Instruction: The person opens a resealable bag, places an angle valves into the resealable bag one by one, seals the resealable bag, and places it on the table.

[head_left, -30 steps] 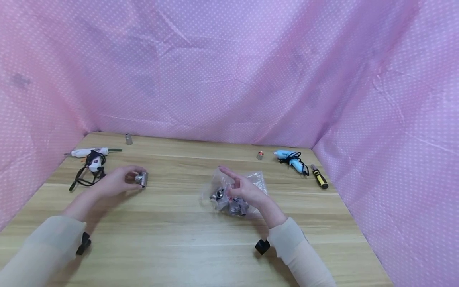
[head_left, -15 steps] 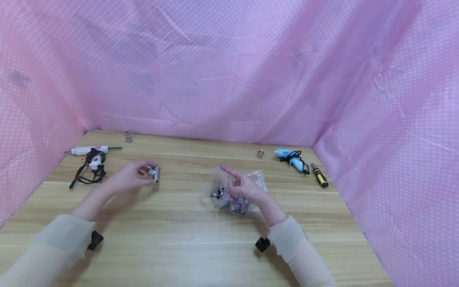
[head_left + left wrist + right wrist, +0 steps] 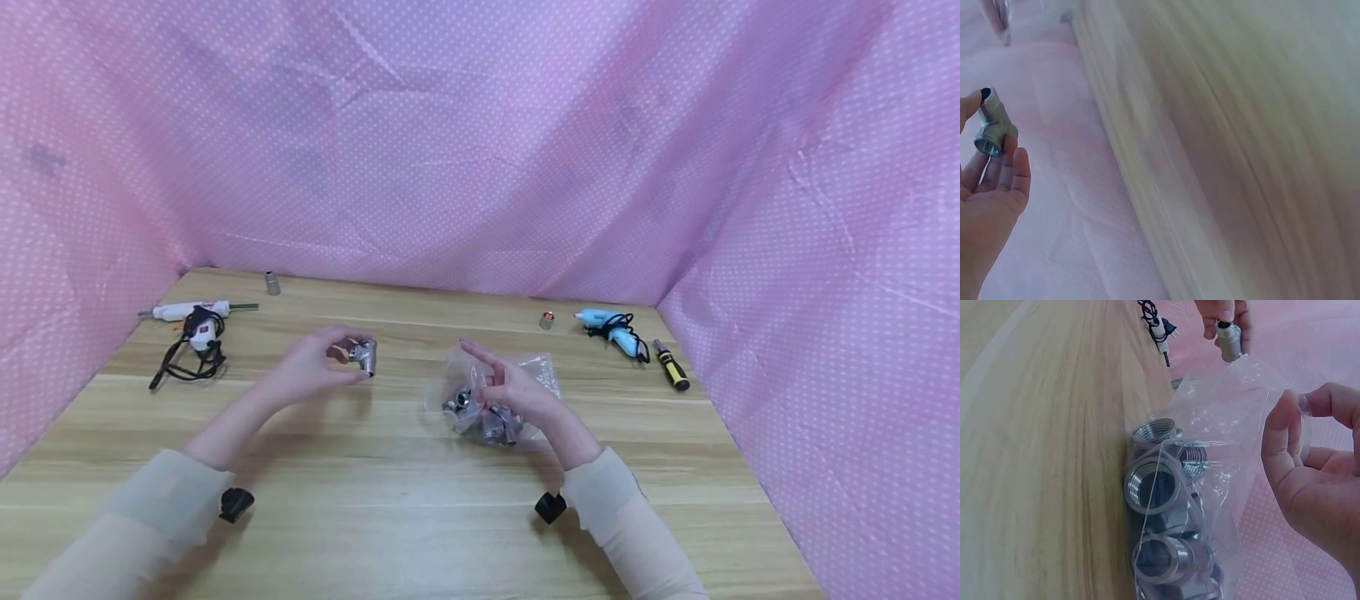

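Note:
Pinched between thumb and fingers of my left hand (image 3: 303,372) is a silvery metal tee pipe fitting (image 3: 365,356), raised over the table left of the bag. In the left wrist view, the tee (image 3: 995,125) shows a threaded end by the thumb and an open socket below. My right hand (image 3: 521,397) holds the mouth edge of a clear plastic bag (image 3: 1229,419) between curled thumb and fingers. Inside the bag lie several metal pipe fittings (image 3: 1154,487), some with internal threads; the film partly blurs them.
A white glue gun (image 3: 180,311) with black cord lies at the left, near a standing metal fitting (image 3: 272,284). Far right are a small fitting (image 3: 547,321) with red inside, a blue glue gun (image 3: 621,337) and a yellow-black screwdriver (image 3: 673,370). Pink dotted cloth (image 3: 450,167) surrounds the table.
My left hand has carried the tee fitting rightward across the table, closer to the bag. The right hand stays in place at the bag.

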{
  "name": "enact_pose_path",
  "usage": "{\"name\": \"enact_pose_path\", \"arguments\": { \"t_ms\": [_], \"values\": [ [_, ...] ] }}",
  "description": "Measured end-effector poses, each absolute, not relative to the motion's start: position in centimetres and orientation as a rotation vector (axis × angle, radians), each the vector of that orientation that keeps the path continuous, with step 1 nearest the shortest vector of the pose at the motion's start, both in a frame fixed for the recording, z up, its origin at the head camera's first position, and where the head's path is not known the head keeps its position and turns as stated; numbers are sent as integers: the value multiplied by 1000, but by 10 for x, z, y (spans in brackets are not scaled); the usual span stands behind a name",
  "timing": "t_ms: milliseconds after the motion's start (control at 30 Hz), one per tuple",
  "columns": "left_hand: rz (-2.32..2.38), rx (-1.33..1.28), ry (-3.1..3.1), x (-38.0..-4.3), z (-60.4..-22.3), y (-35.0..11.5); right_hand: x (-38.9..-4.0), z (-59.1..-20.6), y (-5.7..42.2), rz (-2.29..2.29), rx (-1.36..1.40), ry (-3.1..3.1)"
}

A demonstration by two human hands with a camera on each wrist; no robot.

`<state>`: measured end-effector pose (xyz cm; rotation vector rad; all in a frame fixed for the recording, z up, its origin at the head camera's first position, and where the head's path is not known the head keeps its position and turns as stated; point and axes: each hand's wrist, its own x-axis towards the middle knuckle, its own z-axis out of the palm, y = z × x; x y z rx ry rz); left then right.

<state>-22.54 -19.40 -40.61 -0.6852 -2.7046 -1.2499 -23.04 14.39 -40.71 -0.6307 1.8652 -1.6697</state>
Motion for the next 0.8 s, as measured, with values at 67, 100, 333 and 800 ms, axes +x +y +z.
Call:
{"name": "enact_pose_path", "arguments": {
  "t_ms": [67,100,333,800],
  "values": [
    [-1292,-707,-2664,-223,-406,-184,-231,-407,144,-1672,-629,1861],
    [-1315,-713,-2647,-221,-406,-179,-231,-406,144,-1674,-631,1857],
    [-1452,-706,-2596,-206,-408,-140,-231,-404,143,-1669,-633,1852],
    [-1497,-850,-2617,-201,-422,-84,-230,-401,142,-1688,-670,1836]
  ]
}}
